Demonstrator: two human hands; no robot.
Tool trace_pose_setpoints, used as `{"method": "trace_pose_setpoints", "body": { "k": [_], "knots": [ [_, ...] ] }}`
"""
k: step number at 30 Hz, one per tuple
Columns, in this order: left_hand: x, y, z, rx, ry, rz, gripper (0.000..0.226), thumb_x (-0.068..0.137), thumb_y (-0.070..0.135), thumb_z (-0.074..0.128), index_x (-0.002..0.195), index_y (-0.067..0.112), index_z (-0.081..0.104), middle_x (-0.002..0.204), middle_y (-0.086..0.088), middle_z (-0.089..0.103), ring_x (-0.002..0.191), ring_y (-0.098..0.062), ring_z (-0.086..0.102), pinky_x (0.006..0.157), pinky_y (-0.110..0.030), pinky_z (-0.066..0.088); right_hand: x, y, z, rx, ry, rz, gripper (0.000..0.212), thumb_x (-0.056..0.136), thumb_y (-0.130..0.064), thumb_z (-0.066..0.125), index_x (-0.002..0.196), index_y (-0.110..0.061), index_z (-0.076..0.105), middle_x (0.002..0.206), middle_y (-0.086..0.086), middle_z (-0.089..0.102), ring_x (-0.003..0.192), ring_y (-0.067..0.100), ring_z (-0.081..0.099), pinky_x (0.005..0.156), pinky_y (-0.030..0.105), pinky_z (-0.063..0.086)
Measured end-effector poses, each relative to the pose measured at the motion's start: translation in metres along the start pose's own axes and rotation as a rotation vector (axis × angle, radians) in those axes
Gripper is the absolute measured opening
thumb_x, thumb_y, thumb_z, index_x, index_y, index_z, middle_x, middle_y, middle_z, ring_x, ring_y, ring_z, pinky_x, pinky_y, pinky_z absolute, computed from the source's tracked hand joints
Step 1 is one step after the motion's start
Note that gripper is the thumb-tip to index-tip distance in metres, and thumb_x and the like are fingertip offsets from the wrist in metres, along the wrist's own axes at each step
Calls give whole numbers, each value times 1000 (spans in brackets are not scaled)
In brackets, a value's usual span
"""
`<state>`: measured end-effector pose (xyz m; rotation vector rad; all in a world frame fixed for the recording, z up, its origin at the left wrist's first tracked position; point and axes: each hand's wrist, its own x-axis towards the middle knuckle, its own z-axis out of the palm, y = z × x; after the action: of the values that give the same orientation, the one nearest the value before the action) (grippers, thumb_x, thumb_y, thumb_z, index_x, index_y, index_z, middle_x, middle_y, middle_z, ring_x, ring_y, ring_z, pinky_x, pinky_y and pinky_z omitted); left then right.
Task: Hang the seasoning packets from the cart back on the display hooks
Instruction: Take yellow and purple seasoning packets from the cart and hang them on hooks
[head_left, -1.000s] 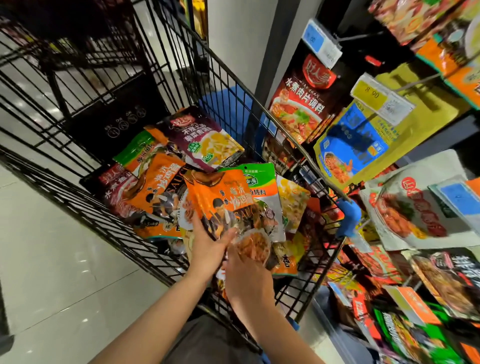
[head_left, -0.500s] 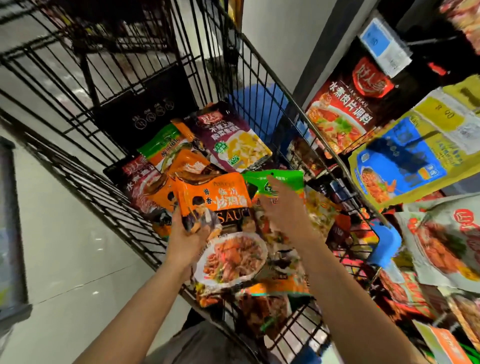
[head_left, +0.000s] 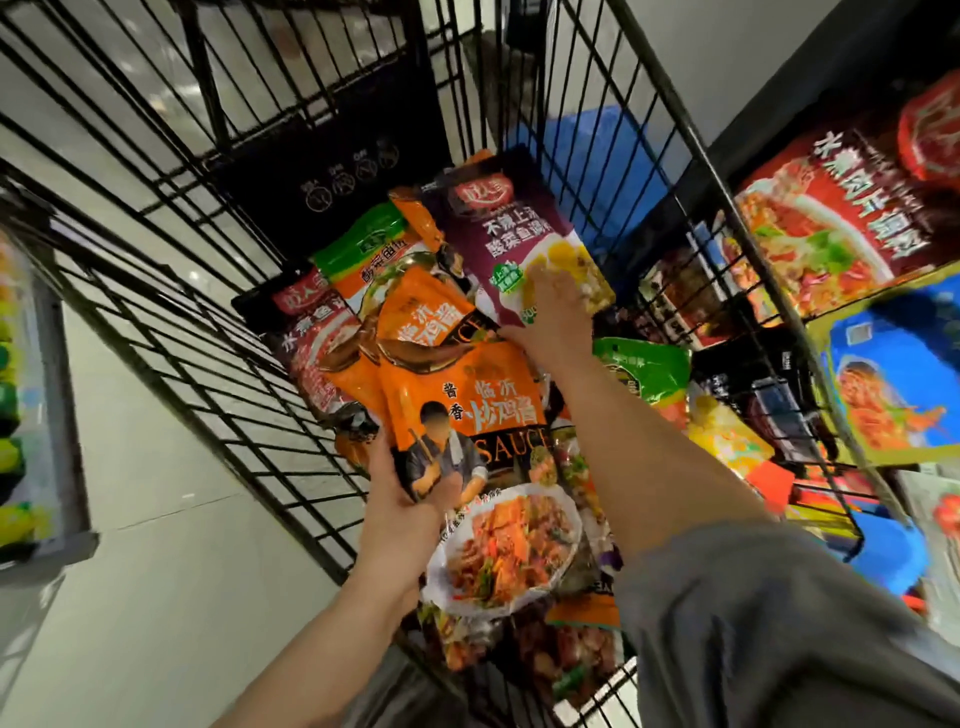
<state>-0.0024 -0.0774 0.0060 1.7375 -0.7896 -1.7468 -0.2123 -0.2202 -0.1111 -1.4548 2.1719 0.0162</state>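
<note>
Orange packet (head_left: 462, 410), upright, left hand (head_left: 402, 512) gripping

- Overall dim indoor light; packet colours read saturated against the dark cart wire (head_left: 291, 332).
- Pale floor (head_left: 156, 545) at lower left is the brightest area; small soft glare spots show on it at upper left.
- Sheen on the glossy orange sauce packet (head_left: 467, 395), centre.
- Motion blur smears the right hand (head_left: 553, 306) and the shelf packets (head_left: 831, 223) at right.
- Wide-angle distortion: cart bars splay and bend toward the frame edges.
- Left edge soft, colours smeared.
</note>
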Motion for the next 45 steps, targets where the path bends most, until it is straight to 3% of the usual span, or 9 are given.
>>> {"method": "trace_pose_setpoints", "body": {
  "k": [6, 9, 16, 21, 26, 30, 34, 38, 45],
  "knots": [
    [-2, 3, 1, -13, -8, -22, 68, 92, -2, 62, 132, 47, 36, 130, 11, 59, 119, -14, 56, 108, -51, 42, -21, -7, -33, -161, 272, -96, 28, 98, -26, 47, 124, -19, 57, 118, 9, 66, 107, 32, 61, 89, 41, 41],
    [-1, 2, 1, -2, -22, -23, 66, 93, 1, 63, 130, 48, 36, 133, 7, 57, 123, -20, 54, 109, -52, 41, -48, 8, -65, -22, 306, -23, 30, 102, -18, 43, 128, -17, 59, 100, 13, 70, 87, 34, 65, 66, 35, 46],
    [-4, 3, 3, 37, -65, 72, 71, 90, 2, 66, 148, 29, 34, 134, 3, 59, 114, -8, 62, 94, -29, 51, -199, 15, -86, 87, 167, -97, 29, 101, -12, 45, 126, -10, 60, 107, 14, 68, 95, 34, 65, 74, 34, 45],
    [-5, -3, 6, 124, -41, 127, 73, 90, 16, 71, 148, 35, 32, 143, 8, 51, 129, -14, 51, 111, -42, 41, -279, -8, -35, 71, 231, -88, 10, 86, -9, 62, 91, -15, 69, 64, 6, 65, 53, 29, 63, 46, 31, 48],
    [-10, 2, 9, 155, -107, 196, 67, 93, 16, 65, 147, 34, 30, 125, 23, 54, 112, 8, 55, 97, -24, 45, -298, -9, -13, 307, 364, -79, 20, 90, -23, 51, 90, -18, 71, 83, 3, 67, 72, 24, 64, 64, 38, 53],
    [-13, 4, 11, 112, -148, 112, 84, 89, 32, 69, 153, 42, 14, 144, 14, 43, 129, -11, 48, 109, -36, 40, -291, -10, 13, 501, 69, -28, 30, 100, -30, 41, 104, -16, 67, 145, 6, 49, 136, 30, 43, 108, 53, 36],
    [-7, -4, 8, 233, -140, 131, 126, 49, 59, 91, 147, 54, 12, 156, 8, 35, 140, -16, 40, 114, -46, 36, -296, -11, 11, 526, 1, -68, 40, 102, -34, 31, 118, -15, 62, 154, -5, 38, 148, 23, 23, 119, 50, 18],
    [4, -15, 6, 244, -140, 178, 117, 55, 34, 82, 148, 51, 14, 155, 1, 37, 137, -21, 45, 110, -50, 42, -312, -9, 11, 547, -43, -167, 50, 94, -54, 30, 116, -25, 64, 153, -15, 34, 144, 5, 12, 120, 37, 6],
    [-15, -6, 1, 18, -177, 224, 102, 79, -21, 63, 154, 35, 22, 146, -4, 50, 122, -22, 60, 102, -52, 48, -307, 34, -41, 673, 220, 208, 82, 79, -56, 70, 148, -33, 33, 153, -8, 34, 138, 14, 34, 110, 37, 35]
  ]
}}
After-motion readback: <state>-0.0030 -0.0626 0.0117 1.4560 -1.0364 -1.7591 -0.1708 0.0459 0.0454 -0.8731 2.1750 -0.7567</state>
